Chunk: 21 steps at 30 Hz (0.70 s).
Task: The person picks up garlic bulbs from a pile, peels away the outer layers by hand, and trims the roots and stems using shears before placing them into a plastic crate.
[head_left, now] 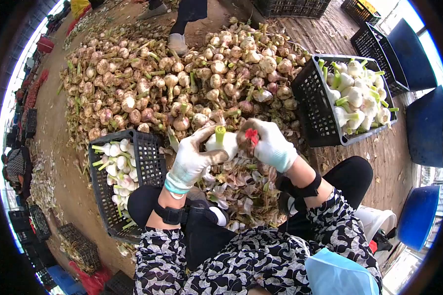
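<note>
My left hand [193,158], in a dirty white glove, holds a peeled white garlic bulb [223,142] with a cut green stem pointing up. My right hand [270,143], also gloved, grips the bulb's root end together with a small red-handled tool [251,135]. Both hands meet over a heap of papery peelings [236,184] between my knees. A big pile of unpeeled garlic [182,78] lies just beyond the hands.
A black crate [142,162] with peeled bulbs stands at my left, another black crate [314,105] of peeled bulbs at my right. A person's legs and shoe [178,42] stand behind the pile. Blue barrels [423,125] and empty crates line the right side.
</note>
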Each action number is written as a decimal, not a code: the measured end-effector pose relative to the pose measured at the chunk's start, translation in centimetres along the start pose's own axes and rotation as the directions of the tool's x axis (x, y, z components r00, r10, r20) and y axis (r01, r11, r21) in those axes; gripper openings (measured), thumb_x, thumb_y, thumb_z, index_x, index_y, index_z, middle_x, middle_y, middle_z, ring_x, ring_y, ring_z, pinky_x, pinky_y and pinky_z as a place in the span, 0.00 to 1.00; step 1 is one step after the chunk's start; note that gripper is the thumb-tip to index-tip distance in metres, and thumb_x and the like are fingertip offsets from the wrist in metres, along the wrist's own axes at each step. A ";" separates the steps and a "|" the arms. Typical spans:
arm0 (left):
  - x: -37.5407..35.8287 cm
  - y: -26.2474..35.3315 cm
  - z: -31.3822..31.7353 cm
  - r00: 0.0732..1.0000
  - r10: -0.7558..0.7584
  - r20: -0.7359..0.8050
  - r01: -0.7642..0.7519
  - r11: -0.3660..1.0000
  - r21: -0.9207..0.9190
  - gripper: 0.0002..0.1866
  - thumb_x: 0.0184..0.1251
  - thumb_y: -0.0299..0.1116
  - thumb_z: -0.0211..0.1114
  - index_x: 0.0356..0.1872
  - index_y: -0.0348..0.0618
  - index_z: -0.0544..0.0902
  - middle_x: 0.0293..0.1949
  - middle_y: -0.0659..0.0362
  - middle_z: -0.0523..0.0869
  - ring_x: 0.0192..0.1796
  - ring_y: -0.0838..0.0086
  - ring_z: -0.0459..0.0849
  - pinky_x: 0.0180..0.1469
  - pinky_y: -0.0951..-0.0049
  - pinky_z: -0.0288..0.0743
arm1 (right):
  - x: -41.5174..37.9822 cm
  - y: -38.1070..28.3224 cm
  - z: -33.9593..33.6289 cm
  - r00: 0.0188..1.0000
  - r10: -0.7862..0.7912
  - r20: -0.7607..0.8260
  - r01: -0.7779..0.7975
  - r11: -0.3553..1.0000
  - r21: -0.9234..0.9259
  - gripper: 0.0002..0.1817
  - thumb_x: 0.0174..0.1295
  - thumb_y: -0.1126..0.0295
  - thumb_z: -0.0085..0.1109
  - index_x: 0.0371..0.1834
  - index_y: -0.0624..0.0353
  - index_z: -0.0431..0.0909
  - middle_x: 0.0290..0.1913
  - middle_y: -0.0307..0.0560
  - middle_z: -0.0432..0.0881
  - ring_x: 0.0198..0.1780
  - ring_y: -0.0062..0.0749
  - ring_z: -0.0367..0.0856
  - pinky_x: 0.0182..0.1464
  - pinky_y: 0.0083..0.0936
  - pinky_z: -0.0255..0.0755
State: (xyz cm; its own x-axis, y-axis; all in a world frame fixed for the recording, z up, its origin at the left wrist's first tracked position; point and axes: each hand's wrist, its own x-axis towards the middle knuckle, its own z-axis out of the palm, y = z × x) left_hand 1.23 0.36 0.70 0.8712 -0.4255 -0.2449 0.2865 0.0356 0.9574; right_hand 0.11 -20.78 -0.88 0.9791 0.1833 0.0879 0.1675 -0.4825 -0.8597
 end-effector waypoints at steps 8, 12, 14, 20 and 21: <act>0.6 -0.9 0.3 0.994 0.058 0.090 -0.029 0.957 -0.289 0.46 0.49 0.30 0.73 0.67 0.26 0.57 0.63 0.48 0.69 0.62 0.69 0.70 0.62 0.72 0.65 | 0.4 0.1 1.1 0.934 0.263 0.240 -0.334 0.412 0.847 0.16 0.63 0.68 0.59 0.51 0.61 0.69 0.38 0.40 0.78 0.34 0.22 0.77 0.38 0.18 0.73; 0.7 -2.3 1.0 0.961 0.216 -0.171 -0.257 0.926 -0.277 0.29 0.66 0.35 0.58 0.65 0.33 0.63 0.58 0.51 0.73 0.56 0.70 0.75 0.58 0.73 0.70 | -0.4 -1.4 4.5 0.979 0.159 -0.128 -0.084 0.884 0.460 0.13 0.55 0.70 0.65 0.40 0.62 0.73 0.33 0.46 0.76 0.35 0.33 0.77 0.39 0.26 0.72; 1.3 -3.1 0.7 0.905 0.113 -0.410 -0.263 0.906 -0.332 0.20 0.70 0.34 0.51 0.60 0.36 0.70 0.50 0.53 0.79 0.48 0.70 0.81 0.52 0.71 0.76 | -1.2 -3.3 6.2 0.955 -0.068 -0.289 0.131 0.970 0.205 0.11 0.52 0.73 0.63 0.36 0.63 0.73 0.30 0.54 0.74 0.32 0.50 0.75 0.38 0.31 0.72; 1.0 0.2 0.7 0.891 -0.164 -0.424 -0.169 0.746 -0.644 0.17 0.64 0.25 0.48 0.53 0.36 0.75 0.43 0.55 0.81 0.39 0.73 0.83 0.40 0.74 0.80 | -0.4 2.4 5.4 0.893 0.439 0.099 -0.286 0.385 0.878 0.13 0.66 0.66 0.53 0.50 0.59 0.70 0.39 0.47 0.80 0.34 0.32 0.82 0.36 0.27 0.78; 1.3 -0.4 0.3 0.878 -0.065 -0.474 -0.239 0.799 -0.551 0.19 0.62 0.23 0.49 0.54 0.36 0.74 0.42 0.56 0.81 0.38 0.74 0.83 0.39 0.75 0.80 | -0.9 0.6 3.9 0.865 0.400 0.302 -0.402 0.196 0.894 0.15 0.65 0.68 0.53 0.54 0.60 0.68 0.39 0.48 0.80 0.37 0.33 0.82 0.37 0.27 0.78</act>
State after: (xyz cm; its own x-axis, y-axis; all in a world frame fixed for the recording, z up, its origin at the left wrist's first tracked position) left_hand 2.19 -0.50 0.08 0.9356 0.0522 -0.3493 0.2410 0.6285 0.7395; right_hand -1.14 -17.87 -3.44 0.8797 0.2239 -0.4196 -0.4639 0.5979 -0.6536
